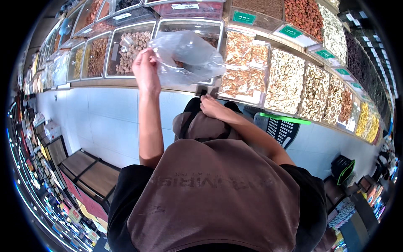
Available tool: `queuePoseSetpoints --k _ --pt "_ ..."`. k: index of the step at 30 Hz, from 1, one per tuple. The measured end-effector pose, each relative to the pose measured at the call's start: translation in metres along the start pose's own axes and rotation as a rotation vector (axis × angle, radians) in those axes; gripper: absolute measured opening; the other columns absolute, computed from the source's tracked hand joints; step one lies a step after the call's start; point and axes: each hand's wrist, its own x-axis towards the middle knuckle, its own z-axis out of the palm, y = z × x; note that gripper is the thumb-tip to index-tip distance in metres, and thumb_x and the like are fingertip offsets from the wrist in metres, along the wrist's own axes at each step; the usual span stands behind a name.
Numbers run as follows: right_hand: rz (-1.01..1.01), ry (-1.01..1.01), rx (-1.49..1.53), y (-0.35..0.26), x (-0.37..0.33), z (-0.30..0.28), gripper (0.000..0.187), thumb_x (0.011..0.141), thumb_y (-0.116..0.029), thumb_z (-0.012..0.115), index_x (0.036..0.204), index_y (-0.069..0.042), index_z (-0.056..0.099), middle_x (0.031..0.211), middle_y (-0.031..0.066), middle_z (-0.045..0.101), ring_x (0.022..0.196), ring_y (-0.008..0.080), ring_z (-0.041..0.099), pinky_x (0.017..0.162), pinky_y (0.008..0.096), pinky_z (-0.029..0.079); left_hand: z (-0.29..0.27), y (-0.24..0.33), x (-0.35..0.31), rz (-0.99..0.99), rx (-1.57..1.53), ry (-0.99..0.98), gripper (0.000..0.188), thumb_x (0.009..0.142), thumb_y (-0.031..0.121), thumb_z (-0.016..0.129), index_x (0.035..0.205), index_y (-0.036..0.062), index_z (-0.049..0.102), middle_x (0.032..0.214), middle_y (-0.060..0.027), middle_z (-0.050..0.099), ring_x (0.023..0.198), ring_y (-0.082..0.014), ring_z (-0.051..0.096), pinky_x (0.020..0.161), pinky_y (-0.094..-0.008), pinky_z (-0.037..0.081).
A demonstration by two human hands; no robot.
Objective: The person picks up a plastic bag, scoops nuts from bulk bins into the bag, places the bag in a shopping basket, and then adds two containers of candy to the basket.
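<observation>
My left hand [146, 69] is raised and grips the edge of a clear, empty-looking plastic bag [187, 56], which hangs open in front of the glass-lidded bins. My right hand [210, 106] is lower, close to my body, resting at the top of my brown apron [210, 185] near a black strap; whether it holds anything I cannot tell. Behind the bag sits a bin of pale brown dried pieces [130, 50].
A long wooden counter [109, 83] carries several clear bins of dried fruits, nuts and slices with green label cards [244, 17]. A black shopping basket with a green rim [282, 126] stands on the white tiled floor to the right. Low shelves line the left.
</observation>
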Motion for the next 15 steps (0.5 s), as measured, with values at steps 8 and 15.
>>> queuePoseSetpoints --k 8,15 --pt "0.651 0.376 -0.378 0.105 0.056 0.11 0.032 0.091 -0.016 0.053 0.115 0.001 0.067 0.13 0.019 0.058 0.115 0.0358 0.059 0.1 0.0444 0.045 0.007 -0.003 -0.032 -0.16 0.155 -0.484 0.014 0.095 0.012 0.059 0.089 0.0023 0.067 0.077 -0.0029 0.065 0.064 -0.0091 0.056 0.065 -0.0233 0.044" --pt "0.204 0.769 0.143 0.037 0.085 0.092 0.033 0.093 -0.018 0.052 0.116 0.0 0.066 0.124 0.016 0.062 0.114 0.0334 0.06 0.099 0.044 0.045 -0.063 0.006 -0.037 -0.34 0.196 -0.499 0.015 0.097 0.014 0.059 0.088 0.003 0.065 0.074 -0.0014 0.062 0.064 -0.0083 0.056 0.065 -0.0239 0.045"
